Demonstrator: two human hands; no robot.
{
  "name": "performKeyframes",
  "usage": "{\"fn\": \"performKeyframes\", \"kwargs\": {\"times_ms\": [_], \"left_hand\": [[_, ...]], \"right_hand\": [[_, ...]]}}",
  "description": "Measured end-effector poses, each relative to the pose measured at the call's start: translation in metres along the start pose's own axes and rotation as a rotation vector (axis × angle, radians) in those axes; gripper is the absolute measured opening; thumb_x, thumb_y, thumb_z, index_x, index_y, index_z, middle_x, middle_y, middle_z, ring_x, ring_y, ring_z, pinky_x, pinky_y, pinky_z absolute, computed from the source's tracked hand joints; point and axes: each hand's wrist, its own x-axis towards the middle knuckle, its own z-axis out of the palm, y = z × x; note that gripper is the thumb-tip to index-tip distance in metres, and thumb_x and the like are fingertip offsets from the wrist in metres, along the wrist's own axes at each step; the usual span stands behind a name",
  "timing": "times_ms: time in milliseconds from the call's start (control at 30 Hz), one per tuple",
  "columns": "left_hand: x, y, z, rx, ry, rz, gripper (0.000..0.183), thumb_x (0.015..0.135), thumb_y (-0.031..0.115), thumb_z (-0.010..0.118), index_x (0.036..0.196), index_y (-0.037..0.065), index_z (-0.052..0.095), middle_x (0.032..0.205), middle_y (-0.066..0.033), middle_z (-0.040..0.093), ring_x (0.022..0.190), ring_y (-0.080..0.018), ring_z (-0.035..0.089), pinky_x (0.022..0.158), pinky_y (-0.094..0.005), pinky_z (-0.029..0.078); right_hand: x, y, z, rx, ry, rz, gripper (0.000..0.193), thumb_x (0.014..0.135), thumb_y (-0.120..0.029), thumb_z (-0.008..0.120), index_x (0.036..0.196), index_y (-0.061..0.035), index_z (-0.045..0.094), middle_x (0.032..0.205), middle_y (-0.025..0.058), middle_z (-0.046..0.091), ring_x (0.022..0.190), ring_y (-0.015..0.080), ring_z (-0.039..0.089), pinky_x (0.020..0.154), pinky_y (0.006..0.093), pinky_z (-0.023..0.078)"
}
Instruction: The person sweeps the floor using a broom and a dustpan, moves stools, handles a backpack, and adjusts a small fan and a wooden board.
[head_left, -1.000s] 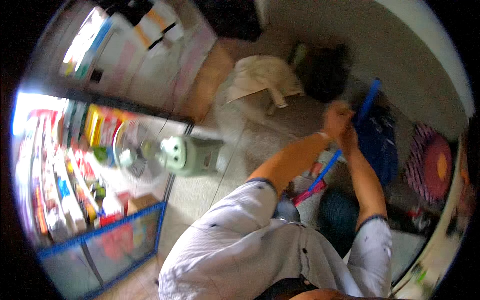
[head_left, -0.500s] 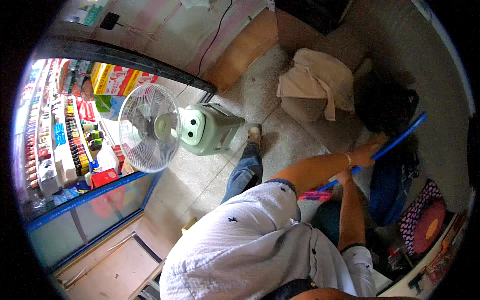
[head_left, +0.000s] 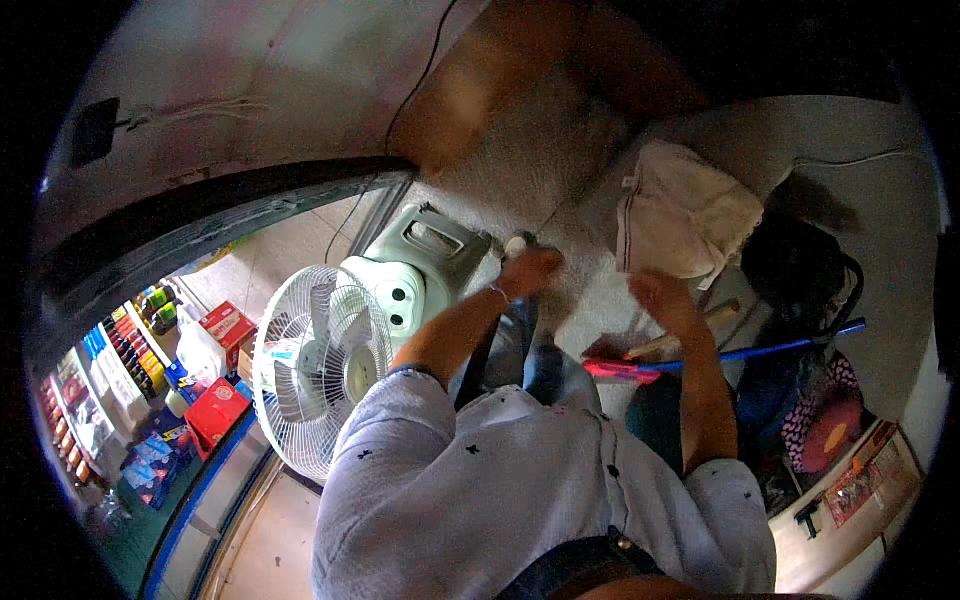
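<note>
My left hand (head_left: pixel 535 272) hangs in front of my body, over the floor by my shoe and beside the fan's pale green body (head_left: pixel 418 245). It is smeared by motion, and its fingers do not show clearly. My right hand (head_left: pixel 660 296) is near the draped beige cloth (head_left: pixel 685 215), dim and blurred; whether it touches the cloth I cannot tell. Below it, apart from both hands, a long blue stick (head_left: pixel 775 350) slants across, with a pink-red end (head_left: pixel 625 371). A short tan stick (head_left: pixel 690 332) lies near my right wrist.
The fan's round white grille (head_left: pixel 325 370) stands by my left arm. Beyond it are shelves with bottles and a red box (head_left: pixel 218 412). A dark door frame (head_left: pixel 240 195) runs along the upper left. At right are a black bag (head_left: pixel 795 265) and a pink patterned item (head_left: pixel 828 425).
Both hands have let go of the blue stick, which now lies lower and flatter at the right. My left hand has swung left toward the fan; my right hand has moved up toward the cloth.
</note>
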Motion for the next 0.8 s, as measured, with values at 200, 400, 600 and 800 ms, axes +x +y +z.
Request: {"fn": "performKeyframes", "kwargs": {"times_ms": [200, 400, 600, 800], "left_hand": [[0.014, -0.117, -0.064, 0.140, 0.416, -0.215, 0.012, 0.073, 0.014, 0.054, 0.080, 0.005, 0.059, 0.090, -0.0121, 0.057, 0.084, -0.0297, 0.056, 0.067, -0.0388, 0.048], [0.055, -0.140, -0.075, 0.341, 0.066, -0.413, 0.019, 0.077, 0.014, 0.046, 0.083, 0.005, 0.061, 0.101, -0.0143, 0.056, 0.094, -0.0305, 0.053, 0.077, -0.0378, 0.046], [0.172, -0.202, -0.040, 0.060, 0.368, -0.422, 0.031, 0.080, 0.018, 0.049, 0.108, 0.003, 0.053, 0.111, -0.0185, 0.050, 0.106, -0.0338, 0.045, 0.090, -0.0398, 0.038], [0.324, -0.259, -0.040, 0.186, 0.300, -0.566, 0.040, 0.081, 0.020, 0.049, 0.118, 0.006, 0.043, 0.125, -0.0161, 0.039, 0.111, -0.0331, 0.042, 0.087, -0.0430, 0.040]], "right_hand": [[0.049, -0.044, -0.075, 0.160, 0.470, 0.004, 0.019, 0.080, -0.007, 0.053, 0.098, -0.0023, 0.056, 0.088, 0.0105, 0.059, 0.081, 0.0226, 0.057, 0.070, 0.0298, 0.045], [0.135, 0.000, -0.091, -0.269, 0.561, -0.157, 0.018, 0.082, -0.012, 0.050, 0.098, -0.0059, 0.056, 0.091, 0.0147, 0.059, 0.082, 0.0278, 0.058, 0.071, 0.0332, 0.045], [0.201, 0.056, -0.091, -0.438, 0.541, -0.125, 0.022, 0.081, -0.013, 0.052, 0.102, -0.0091, 0.056, 0.093, 0.0158, 0.058, 0.083, 0.0293, 0.058, 0.073, 0.0359, 0.046], [0.201, 0.044, -0.088, -0.107, 0.349, 0.232, 0.023, 0.076, -0.008, 0.057, 0.099, -0.0060, 0.056, 0.090, 0.0121, 0.059, 0.082, 0.0263, 0.057, 0.073, 0.0316, 0.047]]}}
